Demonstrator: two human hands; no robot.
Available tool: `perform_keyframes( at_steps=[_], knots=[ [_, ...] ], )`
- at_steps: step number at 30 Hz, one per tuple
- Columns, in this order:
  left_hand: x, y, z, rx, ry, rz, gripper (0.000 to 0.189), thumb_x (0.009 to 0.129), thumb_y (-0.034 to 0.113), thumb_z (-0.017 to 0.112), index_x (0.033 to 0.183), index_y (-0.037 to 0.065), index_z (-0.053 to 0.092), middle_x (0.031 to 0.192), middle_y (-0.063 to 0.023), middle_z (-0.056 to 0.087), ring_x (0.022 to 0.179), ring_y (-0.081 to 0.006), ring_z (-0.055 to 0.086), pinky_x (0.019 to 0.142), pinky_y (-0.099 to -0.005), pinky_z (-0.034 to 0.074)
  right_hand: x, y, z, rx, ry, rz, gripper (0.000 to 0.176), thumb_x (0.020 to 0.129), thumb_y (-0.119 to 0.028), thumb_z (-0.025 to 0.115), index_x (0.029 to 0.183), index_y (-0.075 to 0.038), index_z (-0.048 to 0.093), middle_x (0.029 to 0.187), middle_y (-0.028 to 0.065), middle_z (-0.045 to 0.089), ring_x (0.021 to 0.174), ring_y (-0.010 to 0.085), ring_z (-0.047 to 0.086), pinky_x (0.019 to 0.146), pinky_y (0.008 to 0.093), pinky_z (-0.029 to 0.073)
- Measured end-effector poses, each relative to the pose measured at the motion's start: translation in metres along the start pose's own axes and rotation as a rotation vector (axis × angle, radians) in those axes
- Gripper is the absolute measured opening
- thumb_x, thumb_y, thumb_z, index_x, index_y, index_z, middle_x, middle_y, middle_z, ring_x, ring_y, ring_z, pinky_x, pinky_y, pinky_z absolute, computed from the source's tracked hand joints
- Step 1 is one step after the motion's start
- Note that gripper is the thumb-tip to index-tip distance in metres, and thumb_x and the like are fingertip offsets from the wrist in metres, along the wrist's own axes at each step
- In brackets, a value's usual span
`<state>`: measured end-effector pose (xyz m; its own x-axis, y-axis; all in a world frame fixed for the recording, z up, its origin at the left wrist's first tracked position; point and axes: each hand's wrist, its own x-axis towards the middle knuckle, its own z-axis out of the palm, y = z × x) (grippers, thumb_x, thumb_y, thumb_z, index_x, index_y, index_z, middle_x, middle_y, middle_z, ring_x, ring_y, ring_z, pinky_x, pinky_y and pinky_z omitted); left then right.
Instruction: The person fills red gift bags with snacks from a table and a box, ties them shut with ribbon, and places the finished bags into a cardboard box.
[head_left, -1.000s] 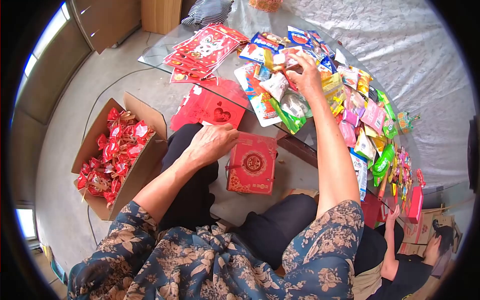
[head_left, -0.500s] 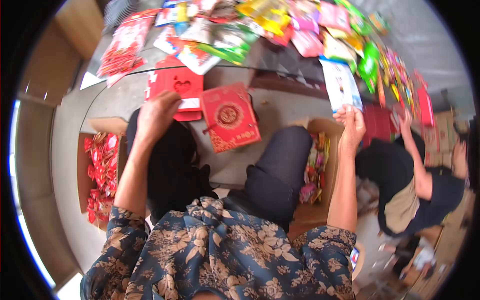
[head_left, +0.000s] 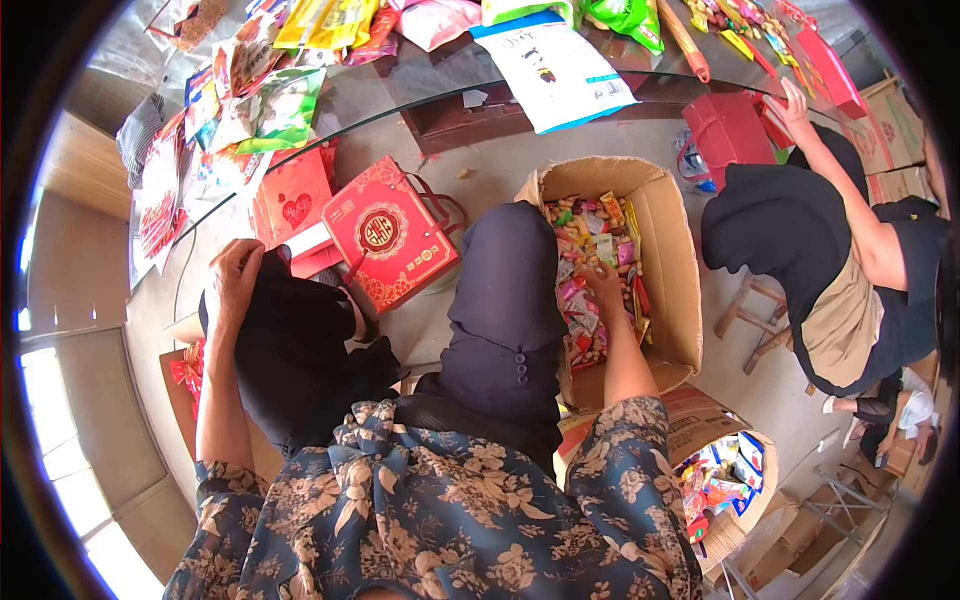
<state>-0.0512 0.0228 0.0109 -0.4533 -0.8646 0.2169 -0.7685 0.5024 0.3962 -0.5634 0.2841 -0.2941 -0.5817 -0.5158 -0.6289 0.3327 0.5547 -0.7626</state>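
My left hand [head_left: 234, 277] is above my left knee with its fingers curled in, and nothing shows in them. Close by stand a red paper bag with a heart [head_left: 297, 196] and a red gift box with a round gold emblem [head_left: 378, 230] and ribbon handles. My right hand [head_left: 603, 288] is down inside a cardboard box [head_left: 672, 270], among small wrapped sweets [head_left: 584, 238]. Its fingers look bent in; what they hold, if anything, I cannot make out. A white-and-blue packet [head_left: 553, 75] lies at the glass table's edge.
Snack packets, among them a green one [head_left: 288, 108] and a yellow one [head_left: 328, 22], lie on the glass table [head_left: 420, 88]. A box of mixed packets [head_left: 722, 478] stands at lower right. Another person [head_left: 835, 250] sits at the right, near a red box [head_left: 728, 138] and a wooden stool [head_left: 755, 318].
My right hand has let go of the white-and-blue packet on the table and moved down into the sweets box. My left hand has drawn back from the red bag. The view has turned right.
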Motion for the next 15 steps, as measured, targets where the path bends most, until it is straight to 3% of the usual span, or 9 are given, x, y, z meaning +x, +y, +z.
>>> perform_keyframes(
  at_steps=[4, 7, 10, 13, 15],
  knots=[
    [0.000, 0.007, -0.003, 0.055, -0.028, -0.018, 0.008, 0.087, 0.005, 0.061, 0.087, -0.002, 0.064, 0.074, -0.0085, 0.061, 0.062, -0.0121, 0.057, 0.059, -0.0259, 0.045, 0.022, -0.011, 0.028, -0.062, -0.034, -0.123, 0.098, 0.070, -0.028, 0.083, 0.146, -0.003, 0.026, 0.129, 0.0159, 0.052, 0.112, 0.0280, 0.056, 0.088, 0.0365, 0.048],
    [0.000, 0.013, -0.006, 0.105, -0.039, -0.037, 0.009, 0.088, 0.007, 0.060, 0.087, -0.001, 0.065, 0.073, -0.0077, 0.061, 0.063, -0.0113, 0.057, 0.059, -0.0257, 0.045, 0.025, -0.011, 0.037, 0.065, -0.227, -0.239, 0.097, 0.068, -0.023, 0.085, 0.144, -0.002, 0.029, 0.132, 0.0178, 0.050, 0.113, 0.0266, 0.055, 0.088, 0.0354, 0.048],
    [-0.002, 0.010, -0.006, 0.124, -0.053, -0.060, 0.010, 0.088, 0.008, 0.061, 0.087, -0.001, 0.065, 0.072, -0.0070, 0.061, 0.063, -0.0108, 0.058, 0.059, -0.0257, 0.045, 0.038, 0.010, 0.052, -0.062, -0.263, -0.433, 0.093, 0.067, -0.022, 0.085, 0.141, -0.001, 0.034, 0.131, 0.0226, 0.050, 0.112, 0.0282, 0.056, 0.088, 0.0371, 0.048],
    [-0.003, 0.007, -0.008, 0.115, -0.081, -0.098, 0.010, 0.088, 0.008, 0.061, 0.088, -0.001, 0.065, 0.072, -0.0065, 0.062, 0.063, -0.0109, 0.058, 0.058, -0.0256, 0.045, 0.064, 0.059, 0.060, -0.449, -0.104, -0.652, 0.093, 0.060, -0.030, 0.088, 0.138, -0.008, 0.041, 0.118, 0.0236, 0.052, 0.112, 0.0336, 0.054, 0.091, 0.0424, 0.046],
    [-0.002, 0.007, -0.007, 0.113, -0.086, -0.115, 0.010, 0.088, 0.008, 0.061, 0.088, -0.001, 0.065, 0.072, -0.0062, 0.062, 0.063, -0.0109, 0.058, 0.058, -0.0255, 0.045, 0.048, 0.051, 0.072, -0.567, 0.022, -0.609, 0.092, 0.059, -0.029, 0.087, 0.138, -0.015, 0.042, 0.119, 0.0259, 0.049, 0.111, 0.0384, 0.052, 0.093, 0.0446, 0.045]
  ],
)
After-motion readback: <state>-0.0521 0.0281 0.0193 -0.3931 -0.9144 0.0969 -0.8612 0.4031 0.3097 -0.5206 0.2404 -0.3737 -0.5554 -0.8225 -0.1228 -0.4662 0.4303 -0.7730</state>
